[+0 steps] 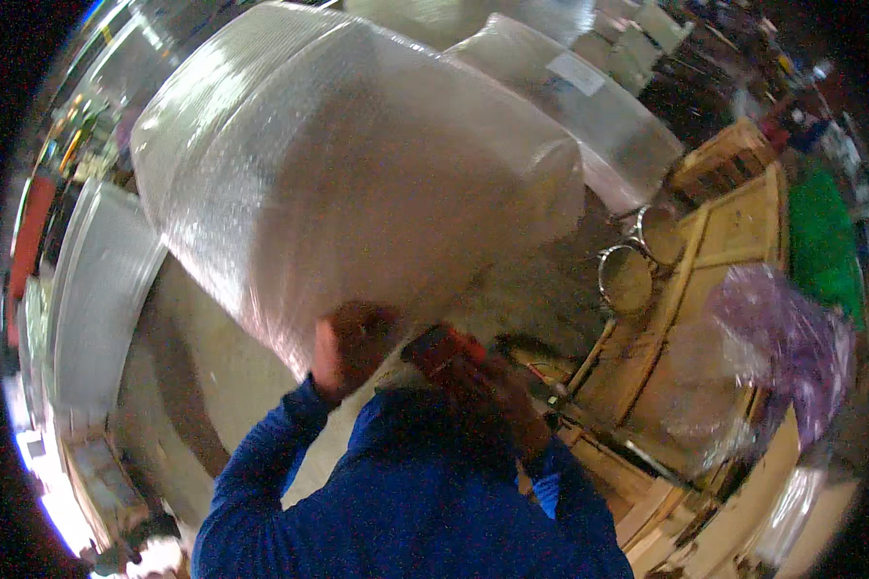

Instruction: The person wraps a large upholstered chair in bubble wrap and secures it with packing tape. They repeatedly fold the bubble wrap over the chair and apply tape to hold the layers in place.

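Note:
A very large roll of clear plastic wrapping (396, 164), shiny and ribbed at its left end, fills the space in front of me. My left hand (350, 345) is closed against its near lower edge. What those fingers hold, if anything, is in shadow. Just to the right, my right hand (492, 386) is closed around a small, dark, boxy thing with a reddish side (434, 351). Its kind is too dark to tell. Both hands are close together in front of my chest, in blue sleeves.
Behind stands another wrapped roll (608, 116) with a white label. Two round metal-rimmed drums (628, 280) and a wooden crate (676, 280) are at right, with purple plastic film (782, 338) on it and a green sheet (826, 246) beyond. A pale panel (101, 299) leans at left.

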`<state>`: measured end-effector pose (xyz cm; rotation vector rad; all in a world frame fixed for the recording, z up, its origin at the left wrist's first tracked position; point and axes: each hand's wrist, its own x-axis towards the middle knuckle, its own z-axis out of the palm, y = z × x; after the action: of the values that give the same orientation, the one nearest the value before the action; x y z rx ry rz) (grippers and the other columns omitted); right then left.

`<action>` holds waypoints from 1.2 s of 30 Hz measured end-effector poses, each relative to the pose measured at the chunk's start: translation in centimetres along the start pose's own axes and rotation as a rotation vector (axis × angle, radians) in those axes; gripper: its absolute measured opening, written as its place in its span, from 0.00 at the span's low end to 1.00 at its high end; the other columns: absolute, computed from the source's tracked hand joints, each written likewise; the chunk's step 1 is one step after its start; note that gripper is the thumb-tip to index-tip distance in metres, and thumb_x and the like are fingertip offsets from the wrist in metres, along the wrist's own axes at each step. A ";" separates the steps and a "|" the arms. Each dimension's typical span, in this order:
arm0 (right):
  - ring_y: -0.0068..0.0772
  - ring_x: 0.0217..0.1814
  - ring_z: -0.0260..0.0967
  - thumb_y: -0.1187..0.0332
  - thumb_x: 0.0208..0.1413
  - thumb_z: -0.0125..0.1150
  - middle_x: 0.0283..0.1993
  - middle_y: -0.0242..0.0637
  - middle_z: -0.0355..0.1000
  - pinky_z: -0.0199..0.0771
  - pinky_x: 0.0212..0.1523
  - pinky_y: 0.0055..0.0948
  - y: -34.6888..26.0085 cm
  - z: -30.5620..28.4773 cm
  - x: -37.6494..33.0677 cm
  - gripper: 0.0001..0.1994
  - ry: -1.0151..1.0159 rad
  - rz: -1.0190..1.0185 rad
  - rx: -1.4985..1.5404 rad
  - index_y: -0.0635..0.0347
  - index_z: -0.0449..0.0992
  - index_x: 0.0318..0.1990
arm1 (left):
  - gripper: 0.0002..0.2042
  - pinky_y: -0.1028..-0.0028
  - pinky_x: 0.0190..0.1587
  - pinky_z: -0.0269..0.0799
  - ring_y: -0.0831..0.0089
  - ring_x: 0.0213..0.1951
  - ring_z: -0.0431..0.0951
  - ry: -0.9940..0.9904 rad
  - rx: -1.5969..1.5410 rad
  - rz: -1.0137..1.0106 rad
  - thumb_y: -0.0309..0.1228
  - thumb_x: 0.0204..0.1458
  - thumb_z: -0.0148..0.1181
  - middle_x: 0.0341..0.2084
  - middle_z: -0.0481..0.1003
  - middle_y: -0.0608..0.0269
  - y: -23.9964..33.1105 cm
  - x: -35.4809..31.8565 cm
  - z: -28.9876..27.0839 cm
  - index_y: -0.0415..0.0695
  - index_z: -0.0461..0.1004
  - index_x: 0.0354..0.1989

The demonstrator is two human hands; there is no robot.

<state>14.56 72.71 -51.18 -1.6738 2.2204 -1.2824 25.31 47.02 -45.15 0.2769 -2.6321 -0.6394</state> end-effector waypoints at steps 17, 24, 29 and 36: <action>0.58 0.66 0.68 0.66 0.45 0.74 0.71 0.45 0.65 0.78 0.57 0.49 14.1 4.1 -0.1 0.44 -0.107 -0.145 0.128 0.44 0.61 0.73 | 0.25 0.60 0.49 0.66 0.65 0.44 0.74 0.362 0.535 -0.334 0.40 0.51 0.71 0.51 0.74 0.63 0.5 2.4 5.4 0.64 0.78 0.60; 0.62 0.63 0.70 0.64 0.43 0.75 0.68 0.53 0.67 0.76 0.59 0.51 17.0 3.0 -3.8 0.46 -0.439 0.176 0.050 0.52 0.60 0.73 | 0.24 0.50 0.73 0.50 0.62 0.72 0.60 0.006 0.468 0.047 0.37 0.57 0.60 0.68 0.67 0.62 1.5 -1.8 10.1 0.54 0.72 0.65; 0.61 0.58 0.72 0.63 0.44 0.74 0.60 0.53 0.72 0.77 0.51 0.52 15.8 2.0 -2.3 0.41 -0.459 0.240 0.012 0.49 0.63 0.69 | 0.31 0.56 0.76 0.43 0.64 0.76 0.53 -0.380 0.897 0.176 0.40 0.61 0.53 0.74 0.57 0.60 0.9 -3.4 16.4 0.44 0.59 0.73; 0.56 0.55 0.74 0.65 0.48 0.70 0.55 0.53 0.73 0.77 0.50 0.47 14.8 8.8 -2.9 0.32 -0.473 0.187 -0.294 0.55 0.68 0.62 | 0.31 0.64 0.77 0.45 0.58 0.76 0.51 -0.384 0.080 -0.212 0.23 0.61 0.41 0.75 0.53 0.51 -6.2 -6.3 22.4 0.41 0.52 0.75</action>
<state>8.99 70.96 -67.62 -1.5919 2.2639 -0.4681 21.66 52.20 -68.36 0.5076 -3.0271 -0.7169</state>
